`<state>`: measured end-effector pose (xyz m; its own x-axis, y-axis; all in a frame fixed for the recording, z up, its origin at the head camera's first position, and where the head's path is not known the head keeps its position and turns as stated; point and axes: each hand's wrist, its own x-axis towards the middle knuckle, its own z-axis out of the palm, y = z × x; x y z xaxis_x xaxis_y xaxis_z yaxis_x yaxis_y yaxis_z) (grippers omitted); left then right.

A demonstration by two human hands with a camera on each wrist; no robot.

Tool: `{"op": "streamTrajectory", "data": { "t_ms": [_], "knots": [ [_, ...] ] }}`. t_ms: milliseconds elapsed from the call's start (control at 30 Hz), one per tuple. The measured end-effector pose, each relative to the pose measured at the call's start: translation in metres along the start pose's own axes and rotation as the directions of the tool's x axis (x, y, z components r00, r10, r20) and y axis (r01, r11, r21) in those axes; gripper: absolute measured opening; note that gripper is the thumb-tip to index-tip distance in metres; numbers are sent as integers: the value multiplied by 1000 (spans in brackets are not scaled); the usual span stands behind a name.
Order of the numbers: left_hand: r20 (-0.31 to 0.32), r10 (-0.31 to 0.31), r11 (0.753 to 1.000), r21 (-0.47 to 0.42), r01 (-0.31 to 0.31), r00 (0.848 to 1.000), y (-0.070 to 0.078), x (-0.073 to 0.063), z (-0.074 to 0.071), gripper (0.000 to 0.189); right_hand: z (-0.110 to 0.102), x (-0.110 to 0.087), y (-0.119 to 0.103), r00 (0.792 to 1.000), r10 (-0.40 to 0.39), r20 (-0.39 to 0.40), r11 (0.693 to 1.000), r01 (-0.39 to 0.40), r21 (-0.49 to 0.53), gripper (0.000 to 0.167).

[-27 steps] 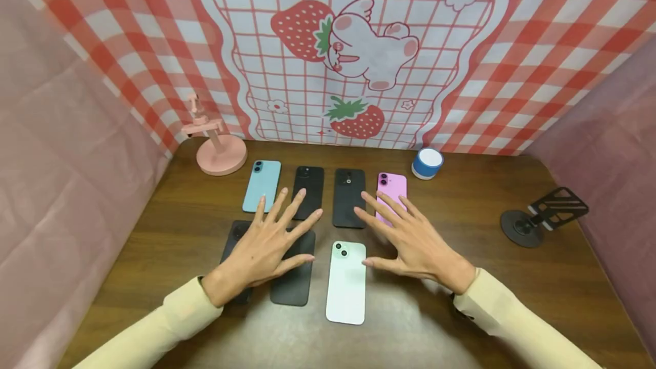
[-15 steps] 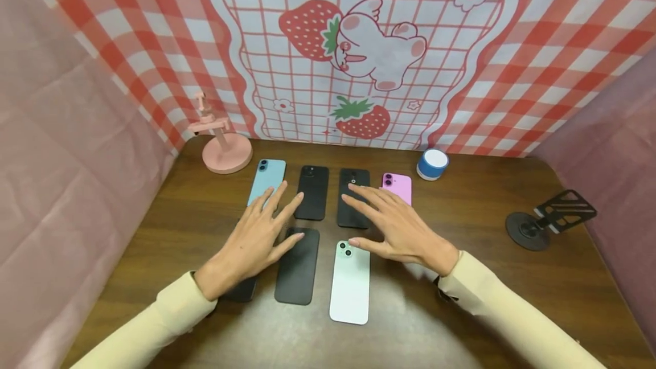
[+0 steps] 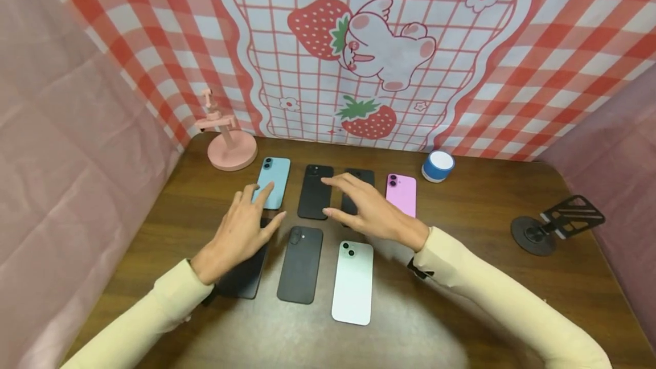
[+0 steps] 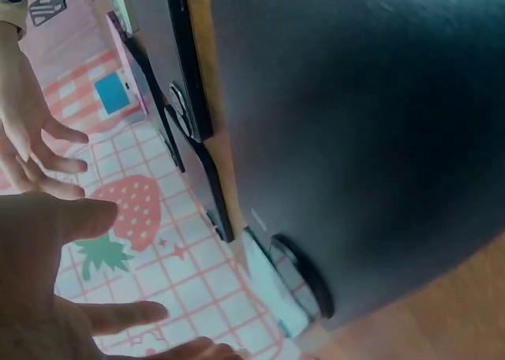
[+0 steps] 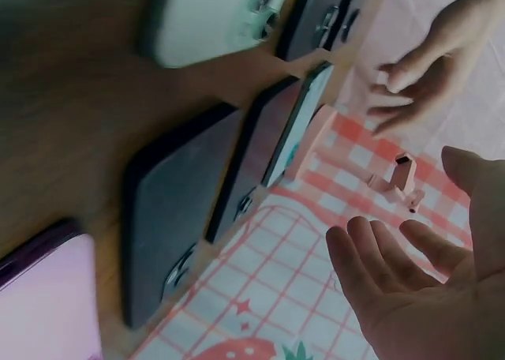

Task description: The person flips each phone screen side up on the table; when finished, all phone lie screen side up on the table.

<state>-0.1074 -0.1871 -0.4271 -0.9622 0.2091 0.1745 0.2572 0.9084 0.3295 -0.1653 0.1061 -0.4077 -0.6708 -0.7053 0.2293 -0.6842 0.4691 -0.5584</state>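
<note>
My left hand point(image 3: 230, 241) hovers over a black phone point(image 3: 245, 279) at the front left, fingers loosely bent and holding nothing. Its fingertips overlap the lower part of a light blue phone point(image 3: 278, 184) in the head view. Spread in the air, my right hand point(image 3: 376, 209) partly covers a black phone point(image 3: 365, 176) in the back row. Its thumb and fingertips lie over another black phone point(image 3: 312, 201) there, with nothing gripped. A pink phone point(image 3: 402, 191) ends that row. In front lie a dark grey phone point(image 3: 300, 266) and a pale green phone point(image 3: 353, 283). All show their camera backs.
A pink phone stand point(image 3: 232, 151) occupies the back left corner of the wooden table point(image 3: 461, 300). At the back right sits a blue and white cylinder point(image 3: 438, 166); a black folding stand point(image 3: 535, 235) is farther right. A strawberry-print cloth point(image 3: 389, 50) hangs behind.
My right hand has swept left from the pink phone to the black phones. My left hand has shifted slightly left, uncovering the dark grey phone. The phones stay on the table; the head view has shifted slightly.
</note>
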Motion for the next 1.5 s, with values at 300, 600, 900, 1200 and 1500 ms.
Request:
{"op": "streamTrajectory", "data": {
  "t_ms": [300,600,900,1200,1500],
  "knots": [
    [107,-123,992,-18,126,987,-11,16,5,79,14,45,2,998,68,-10,977,-64,203,52],
    [245,-209,977,7,214,947,-30,30,9,88,34,80,17,982,188,-14,935,-175,308,44],
    [288,-227,974,53,221,930,-32,41,12,89,51,114,30,947,319,-40,898,-289,331,43],
    [316,-241,971,78,228,918,-28,47,16,89,66,137,35,900,435,6,841,-408,356,41],
    [316,-238,971,73,227,918,-26,53,18,85,73,154,35,861,508,31,792,-481,376,44]
  ]
}}
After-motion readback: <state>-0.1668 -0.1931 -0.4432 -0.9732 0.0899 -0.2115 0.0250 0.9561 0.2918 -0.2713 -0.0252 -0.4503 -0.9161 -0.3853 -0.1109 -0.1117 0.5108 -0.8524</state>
